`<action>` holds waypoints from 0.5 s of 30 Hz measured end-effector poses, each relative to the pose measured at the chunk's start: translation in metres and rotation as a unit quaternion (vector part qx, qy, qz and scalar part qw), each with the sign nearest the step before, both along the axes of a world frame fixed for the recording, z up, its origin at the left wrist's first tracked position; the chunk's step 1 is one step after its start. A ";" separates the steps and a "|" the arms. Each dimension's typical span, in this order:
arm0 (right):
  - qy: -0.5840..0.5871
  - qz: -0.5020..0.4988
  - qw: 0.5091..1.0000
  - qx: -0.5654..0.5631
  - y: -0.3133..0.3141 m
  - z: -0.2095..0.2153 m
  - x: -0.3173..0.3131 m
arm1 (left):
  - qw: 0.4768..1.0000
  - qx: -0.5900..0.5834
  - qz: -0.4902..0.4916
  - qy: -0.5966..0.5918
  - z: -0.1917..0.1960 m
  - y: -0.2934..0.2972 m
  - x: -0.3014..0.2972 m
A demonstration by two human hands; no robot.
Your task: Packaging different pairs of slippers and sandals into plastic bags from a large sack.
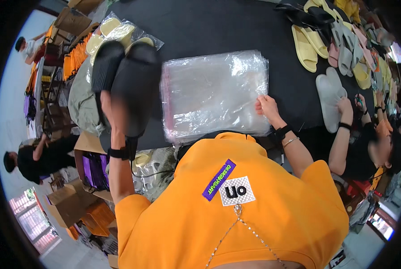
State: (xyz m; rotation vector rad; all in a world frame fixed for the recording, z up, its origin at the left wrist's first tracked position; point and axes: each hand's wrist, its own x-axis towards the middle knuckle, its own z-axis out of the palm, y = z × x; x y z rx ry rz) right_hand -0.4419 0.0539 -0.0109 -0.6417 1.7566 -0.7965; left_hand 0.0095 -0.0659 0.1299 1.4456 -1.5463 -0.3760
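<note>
A pair of black slide slippers (136, 85) is in my left hand (114, 110), raised over the left part of the dark table. My fingers are wrapped round them and partly hidden. In front of me lies a flat stack of clear plastic bags (214, 94), with a pinkish strip along its left edge. My right hand (267, 107) is closed at the stack's right edge, fingertips pinched on a clear plastic bag. How many layers it grips I cannot tell.
Yellow slippers in clear bags (115, 29) lie beyond the black pair. At right, a co-worker's hands (345, 106) hold a grey slipper (329, 92). Several loose slippers (305, 47) crowd the far right. An open cardboard box (88, 142) stands left, below the table edge.
</note>
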 end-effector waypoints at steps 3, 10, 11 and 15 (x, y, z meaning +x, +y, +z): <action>-0.006 0.008 1.000 0.002 -0.003 -0.001 0.005 | 0.989 0.006 -0.102 -0.105 0.016 0.001 -0.084; 0.088 0.015 0.996 -0.029 -0.001 -0.039 -0.006 | 0.946 -0.012 -0.234 -0.226 -0.118 0.025 -0.252; 0.040 0.015 0.999 -0.034 -0.002 -0.032 -0.004 | 0.946 0.011 -0.205 -0.249 -0.135 0.022 -0.246; 0.041 0.022 0.997 -0.058 0.002 -0.017 -0.001 | 0.919 0.101 -0.090 -0.369 -0.146 -0.006 -0.184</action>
